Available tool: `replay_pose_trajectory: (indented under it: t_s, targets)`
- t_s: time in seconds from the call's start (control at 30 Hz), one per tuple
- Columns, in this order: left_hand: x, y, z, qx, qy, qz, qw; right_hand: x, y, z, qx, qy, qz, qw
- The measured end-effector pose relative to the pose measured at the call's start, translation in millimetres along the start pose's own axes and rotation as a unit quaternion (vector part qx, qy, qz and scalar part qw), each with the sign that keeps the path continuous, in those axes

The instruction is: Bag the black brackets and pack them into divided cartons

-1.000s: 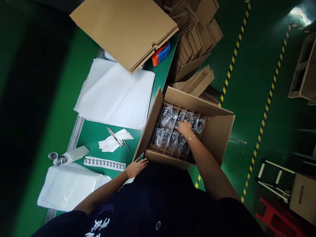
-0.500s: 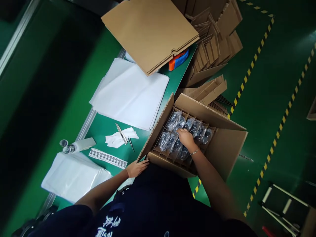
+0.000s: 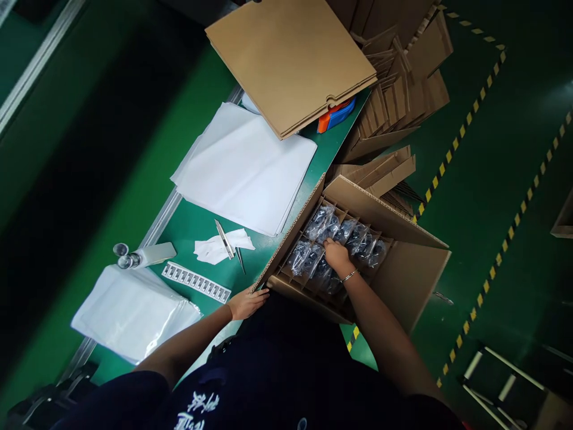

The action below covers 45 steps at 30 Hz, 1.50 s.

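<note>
An open cardboard box (image 3: 412, 269) stands in front of me with its flaps raised. Cardboard dividers split its inside into cells, which hold several dark parts in clear plastic bags (image 3: 302, 258). My right hand (image 3: 338, 255), with a bracelet on the wrist, reaches down among the bags. Its fingers are bent and closed at the plastic of one bag; the fingertips are partly hidden. At the box's near left corner, my left hand (image 3: 247, 303) rests with fingers stretched out along the cardboard.
On the green table (image 3: 179, 239) lie white sheets (image 3: 246, 167), a utility knife (image 3: 224, 239), a label strip (image 3: 196, 282), a bottle (image 3: 154, 255), clear plastic bags (image 3: 129, 310), flat cardboard (image 3: 290, 60) and a blue-orange tape dispenser (image 3: 335, 115). Cardboard dividers (image 3: 394, 107) stand behind the box.
The whole view has shifted slightly. My right hand stays among the bagged parts, its fingers a little more bent downward. My left hand keeps its place at the box corner.
</note>
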<state>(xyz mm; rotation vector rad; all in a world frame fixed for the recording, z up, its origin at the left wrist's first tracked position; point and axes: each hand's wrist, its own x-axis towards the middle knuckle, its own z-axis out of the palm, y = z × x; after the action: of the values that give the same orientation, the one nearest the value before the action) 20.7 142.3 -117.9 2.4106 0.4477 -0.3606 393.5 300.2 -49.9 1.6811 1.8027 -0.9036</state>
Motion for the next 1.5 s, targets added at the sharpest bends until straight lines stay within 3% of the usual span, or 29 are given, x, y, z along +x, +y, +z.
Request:
replay_pose_trajectory:
  t_s: [0.17, 0.4, 1.07, 1.17, 1.33, 1.5]
  targets:
    - [0.9, -2.1, 4.0, 0.004, 0.018, 0.001, 1.000, -11.5, -10.9, -14.0, 0.016, 0.039, 0.013, 0.999]
    - [0.5, -3.9, 8.7, 0.021, 0.021, -0.009, 1.000, 13.4, -22.6, -25.6, 0.044, 0.026, 0.064, 0.997]
    - [-0.1, -1.4, 7.8, 0.053, -0.014, -0.063, 0.996, -56.3, 46.7, 27.9, 0.180, 0.053, 0.183, 0.965]
    - [0.0, -1.8, 8.8, 0.065, -0.012, -0.062, 0.996, -61.9, 50.5, 32.5, 0.203, 0.036, 0.183, 0.961]
    - [0.6, -1.9, 9.5, 0.075, -0.015, -0.073, 0.994, -65.3, 52.9, 33.9, 0.227, 0.063, 0.212, 0.948]
    - [1.2, -1.3, 9.3, 0.084, -0.017, -0.080, 0.993, -67.9, 55.9, 39.6, 0.259, 0.027, 0.225, 0.939]
